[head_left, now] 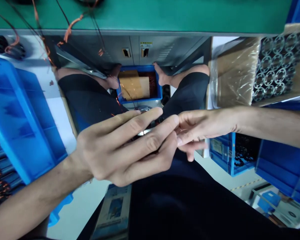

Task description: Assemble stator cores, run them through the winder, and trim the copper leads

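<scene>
Lightly steady left hand (122,150) against right hand (196,125) at the fingertips, nearer than blue floor bin (159,89); cannot tell whether holding anything.

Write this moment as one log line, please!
bare left hand: touching bare right hand; holding: unclear; beyond: blue rectangular plastic bin, brown cardboard inside

Single head-worn view; forward and steeply downward; close above both hands (126,148); green bench (170,16) ahead
</scene>
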### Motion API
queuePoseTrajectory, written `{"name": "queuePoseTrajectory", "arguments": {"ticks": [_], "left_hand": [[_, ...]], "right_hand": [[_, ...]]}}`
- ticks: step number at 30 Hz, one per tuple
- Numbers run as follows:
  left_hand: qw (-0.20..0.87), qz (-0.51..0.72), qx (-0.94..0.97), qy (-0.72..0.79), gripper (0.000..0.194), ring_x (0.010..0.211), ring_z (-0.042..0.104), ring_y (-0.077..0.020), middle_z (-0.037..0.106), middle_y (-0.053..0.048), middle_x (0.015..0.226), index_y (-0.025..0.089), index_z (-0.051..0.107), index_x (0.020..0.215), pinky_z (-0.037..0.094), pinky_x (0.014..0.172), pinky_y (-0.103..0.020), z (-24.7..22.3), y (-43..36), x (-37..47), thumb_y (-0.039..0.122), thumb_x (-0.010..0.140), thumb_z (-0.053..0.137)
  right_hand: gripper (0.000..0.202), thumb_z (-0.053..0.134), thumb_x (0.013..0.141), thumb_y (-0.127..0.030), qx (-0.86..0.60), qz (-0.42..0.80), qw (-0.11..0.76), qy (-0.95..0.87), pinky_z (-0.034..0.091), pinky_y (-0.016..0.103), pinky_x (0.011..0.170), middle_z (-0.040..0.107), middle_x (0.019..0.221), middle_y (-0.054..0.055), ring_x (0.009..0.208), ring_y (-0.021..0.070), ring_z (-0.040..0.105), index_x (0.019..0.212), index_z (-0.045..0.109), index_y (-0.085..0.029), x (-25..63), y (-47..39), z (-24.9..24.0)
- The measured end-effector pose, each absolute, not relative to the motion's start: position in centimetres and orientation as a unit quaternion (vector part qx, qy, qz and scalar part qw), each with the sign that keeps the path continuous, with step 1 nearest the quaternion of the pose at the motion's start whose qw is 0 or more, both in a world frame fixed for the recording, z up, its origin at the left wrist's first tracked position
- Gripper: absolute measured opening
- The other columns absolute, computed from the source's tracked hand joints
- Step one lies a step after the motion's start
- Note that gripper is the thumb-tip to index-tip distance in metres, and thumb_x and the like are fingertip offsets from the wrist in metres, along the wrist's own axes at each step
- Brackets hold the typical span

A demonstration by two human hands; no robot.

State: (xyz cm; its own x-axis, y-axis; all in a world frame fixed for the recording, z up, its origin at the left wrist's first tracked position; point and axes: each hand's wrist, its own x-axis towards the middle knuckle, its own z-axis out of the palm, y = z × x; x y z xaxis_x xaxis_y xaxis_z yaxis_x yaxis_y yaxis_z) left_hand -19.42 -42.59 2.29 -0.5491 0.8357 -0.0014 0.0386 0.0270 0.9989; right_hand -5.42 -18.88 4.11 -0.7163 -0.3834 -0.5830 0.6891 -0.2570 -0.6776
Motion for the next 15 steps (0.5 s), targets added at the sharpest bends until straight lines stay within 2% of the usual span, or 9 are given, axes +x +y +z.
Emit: {"name": "queuePoseTrajectory", "arguments": {"ticks": [3,6,9,11,12,14,15], "left_hand": [[0.338,0.583,0.381,0.633,0.022,0.133,0.088,-0.0322,0.086,0.004,0.125,0.035,0.080,0.125,0.082,0.096,-0.047,3.8,-41.6,-20.9,0.051,0.111,0.084],[0.363,0.505,0.483,0.616,0.016,0.113,0.094,-0.0295,0.087,0.009,0.110,0.034,0.083,0.101,0.083,0.090,-0.043,5.4,-39.9,-22.8,0.032,0.098,0.098],[0.332,0.452,0.560,0.610,0.021,0.104,0.094,-0.0322,0.088,0.008,0.099,0.033,0.081,0.086,0.083,0.082,-0.044,6.2,-39.1,-23.5,0.021,0.090,0.098],[0.293,0.437,0.581,0.621,0.016,0.102,0.094,-0.0325,0.090,0.007,0.100,0.033,0.082,0.089,0.081,0.079,-0.042,5.9,-39.7,-23.3,0.022,0.093,0.094],[0.276,0.433,0.580,0.632,0.013,0.099,0.094,-0.0312,0.090,0.006,0.101,0.033,0.083,0.093,0.079,0.077,-0.039,5.5,-40.3,-23.1,0.024,0.093,0.093],[0.278,0.425,0.561,0.654,0.017,0.084,0.089,-0.0253,0.090,0.002,0.101,0.032,0.083,0.105,0.073,0.070,-0.033,4.6,-41.5,-22.8,0.029,0.092,0.094],[0.314,0.425,0.542,0.654,0.023,0.074,0.084,-0.0212,0.087,0.001,0.096,0.030,0.081,0.110,0.067,0.063,-0.030,4.2,-42.0,-22.7,0.032,0.092,0.095]], "right_hand": [[0.052,0.099,0.095,-0.064,0.167,-0.804,0.393,0.414,0.045,0.018,0.056,0.052,0.072,-0.008,0.062,0.0063,0.043,0.093,0.073,-0.018,-5.4,-19.3,3.2],[0.050,0.095,0.100,-0.064,0.175,-0.808,0.436,0.354,0.049,0.017,0.056,0.042,0.069,-0.011,0.058,0.0051,0.035,0.097,0.076,-0.018,-5.6,-19.0,3.0],[0.039,0.092,0.104,-0.053,0.132,-0.800,0.456,0.366,0.059,0.020,0.064,0.059,0.083,-0.008,0.064,0.0054,0.049,0.102,0.074,-0.018,-6.0,-18.7,3.4],[0.030,0.087,0.108,-0.042,0.079,-0.791,0.409,0.448,0.055,0.019,0.061,0.065,0.087,-0.005,0.068,0.0065,0.055,0.098,0.070,-0.019,-6.6,-18.6,4.2],[0.028,0.083,0.111,-0.036,0.044,-0.769,0.361,0.525,0.048,0.018,0.057,0.062,0.080,-0.007,0.064,0.0063,0.052,0.093,0.069,-0.020,-7.0,-18.6,4.6],[0.035,0.077,0.113,-0.022,-0.045,-0.662,0.236,0.710,0.030,0.023,0.050,0.046,0.065,-0.009,0.056,0.0065,0.035,0.080,0.063,-0.022,-7.8,-18.4,5.7],[0.040,0.077,0.111,-0.016,-0.095,-0.590,0.171,0.783,0.023,0.027,0.048,0.041,0.061,-0.009,0.054,0.0074,0.028,0.075,0.061,-0.023,-8.0,-18.3,6.3]]}}
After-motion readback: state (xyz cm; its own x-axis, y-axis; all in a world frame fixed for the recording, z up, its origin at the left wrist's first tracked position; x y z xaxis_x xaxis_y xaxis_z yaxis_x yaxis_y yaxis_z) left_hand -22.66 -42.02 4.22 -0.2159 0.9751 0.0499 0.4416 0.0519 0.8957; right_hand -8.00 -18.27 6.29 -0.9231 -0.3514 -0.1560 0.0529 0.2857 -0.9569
